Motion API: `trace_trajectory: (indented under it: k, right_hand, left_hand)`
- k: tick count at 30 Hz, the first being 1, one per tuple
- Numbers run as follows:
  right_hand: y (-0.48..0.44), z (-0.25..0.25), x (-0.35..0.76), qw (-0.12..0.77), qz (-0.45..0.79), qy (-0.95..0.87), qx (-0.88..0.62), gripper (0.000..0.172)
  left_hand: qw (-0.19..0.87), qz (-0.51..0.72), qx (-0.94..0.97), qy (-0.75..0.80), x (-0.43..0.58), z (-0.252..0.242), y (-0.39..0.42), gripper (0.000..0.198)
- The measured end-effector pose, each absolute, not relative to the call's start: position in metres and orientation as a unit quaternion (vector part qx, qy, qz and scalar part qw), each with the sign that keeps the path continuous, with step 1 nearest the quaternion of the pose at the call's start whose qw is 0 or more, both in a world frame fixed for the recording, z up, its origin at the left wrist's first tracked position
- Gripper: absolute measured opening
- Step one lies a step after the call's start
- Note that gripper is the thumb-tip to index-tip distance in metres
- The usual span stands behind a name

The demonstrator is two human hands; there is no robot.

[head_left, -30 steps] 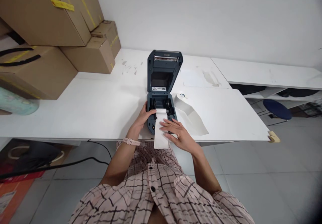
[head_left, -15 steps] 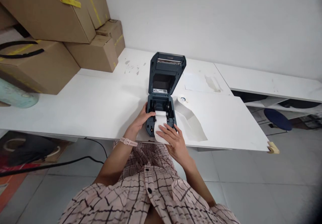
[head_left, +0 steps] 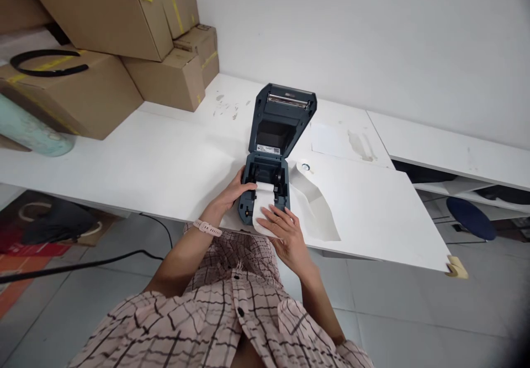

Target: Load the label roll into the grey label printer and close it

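The open printer point(head_left: 268, 161) stands at the worktop point(head_left: 174, 153)'s front edge. The left hand point(head_left: 232, 194) clasps its left side, thumb reaching in to the paper point(head_left: 261, 201). The right hand point(head_left: 290, 235), palm down, lays slightly parted fingers over the paper; whether the thumb pinches, I cannot tell.

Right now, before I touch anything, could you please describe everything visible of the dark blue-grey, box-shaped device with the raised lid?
The dark blue-grey, box-shaped device looks like hard plastic and stands open near the front edge of the white table. Its raised lid shows a shiny bar, a dark recess and a small printed label. A white paper strip runs forward over the base. The left hand grasps its left side; the right hand's fingers rest on the paper.
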State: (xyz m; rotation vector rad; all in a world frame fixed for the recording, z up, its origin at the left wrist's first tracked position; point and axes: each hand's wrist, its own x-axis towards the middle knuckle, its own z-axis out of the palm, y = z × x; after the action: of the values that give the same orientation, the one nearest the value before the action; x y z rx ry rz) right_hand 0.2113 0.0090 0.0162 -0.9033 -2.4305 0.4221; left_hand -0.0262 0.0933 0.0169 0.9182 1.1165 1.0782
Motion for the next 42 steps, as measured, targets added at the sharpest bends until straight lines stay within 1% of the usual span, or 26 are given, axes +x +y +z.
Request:
trace_trajectory:
  k: [2,3,4,6,7,8,9,11,13,15,17,19,21,24,26,28,29,30,31,32,34,37,39,42]
  right_hand:
    - [0.009,0.023,0.215,0.231,0.185,-0.897,-0.329,0.046]
    - [0.010,0.028,0.219,0.210,0.207,-0.900,-0.320,0.047]
    - [0.011,0.035,0.224,0.186,0.236,-0.904,-0.304,0.054]
    - [0.019,0.054,0.236,0.164,0.299,-0.902,-0.266,0.077]
    - [0.027,0.064,0.241,0.180,0.325,-0.892,-0.257,0.085]
    - [0.038,0.075,0.244,0.216,0.344,-0.876,-0.259,0.088]
    - [0.052,0.086,0.245,0.271,0.351,-0.853,-0.275,0.088]
    - [0.094,0.108,0.239,0.401,0.331,-0.789,-0.328,0.075]
    - [0.148,0.128,0.223,0.491,0.318,-0.728,-0.357,0.072]
    - [0.202,0.145,0.202,0.518,0.340,-0.690,-0.374,0.073]
    - [0.239,0.158,0.185,0.495,0.387,-0.668,-0.399,0.075]
    - [0.248,0.162,0.175,0.495,0.411,-0.654,-0.399,0.082]
    - [0.227,0.154,0.174,0.525,0.406,-0.646,-0.378,0.083]
    - [0.161,0.123,0.183,0.548,0.394,-0.644,-0.361,0.079]
    - [0.113,0.096,0.190,0.533,0.389,-0.648,-0.380,0.074]
    - [0.076,0.068,0.194,0.507,0.384,-0.647,-0.420,0.062]
    - [0.064,0.055,0.194,0.498,0.386,-0.637,-0.445,0.061]
    - [0.055,0.043,0.194,0.492,0.397,-0.619,-0.466,0.066]
    - [0.049,0.033,0.193,0.488,0.420,-0.596,-0.480,0.074]
    - [0.046,0.024,0.192,0.485,0.453,-0.569,-0.485,0.082]
    - [0.046,0.011,0.190,0.475,0.529,-0.520,-0.473,0.091]
    - [0.049,0.006,0.190,0.461,0.597,-0.474,-0.454,0.097]
    - [0.050,0.007,0.191,0.465,0.608,-0.455,-0.454,0.098]
    - [0.050,0.006,0.191,0.476,0.601,-0.457,-0.451,0.105]
  left_hand:
    - [0.619,0.473,0.392,0.489,-0.026,0.019,0.091,0.094]
    - [0.612,0.478,0.386,0.497,-0.024,0.020,0.086,0.094]
    - [0.600,0.485,0.381,0.510,-0.022,0.020,0.079,0.093]
    - [0.569,0.494,0.374,0.541,-0.014,0.018,0.057,0.096]
    - [0.558,0.498,0.380,0.545,-0.009,0.016,0.043,0.098]
    - [0.553,0.498,0.385,0.546,-0.004,0.013,0.028,0.100]
    - [0.556,0.497,0.385,0.543,0.000,0.011,0.014,0.104]
    - [0.557,0.494,0.381,0.548,0.006,0.006,-0.009,0.110]
    - [0.558,0.489,0.384,0.550,0.007,0.004,-0.022,0.115]
    - [0.564,0.480,0.393,0.545,0.004,0.005,-0.025,0.117]
    - [0.573,0.466,0.405,0.539,-0.001,0.006,-0.023,0.115]
    - [0.574,0.458,0.420,0.533,-0.006,0.007,-0.023,0.110]
    - [0.571,0.458,0.432,0.526,-0.012,0.005,-0.024,0.099]
    - [0.554,0.473,0.423,0.538,-0.021,0.000,-0.026,0.080]
    - [0.533,0.491,0.411,0.553,-0.026,0.000,-0.025,0.076]
    - [0.509,0.511,0.409,0.559,-0.028,0.003,-0.021,0.078]
    - [0.498,0.518,0.412,0.560,-0.028,0.006,-0.018,0.079]
    - [0.491,0.520,0.416,0.561,-0.027,0.010,-0.014,0.081]
    - [0.487,0.520,0.418,0.564,-0.026,0.013,-0.009,0.082]
    - [0.487,0.517,0.417,0.567,-0.023,0.017,-0.005,0.084]
    - [0.499,0.507,0.412,0.569,-0.017,0.023,0.005,0.090]
    - [0.533,0.498,0.416,0.542,-0.007,0.027,0.014,0.097]
    - [0.548,0.498,0.424,0.521,-0.004,0.027,0.017,0.095]
    - [0.536,0.510,0.429,0.519,-0.003,0.028,0.019,0.090]
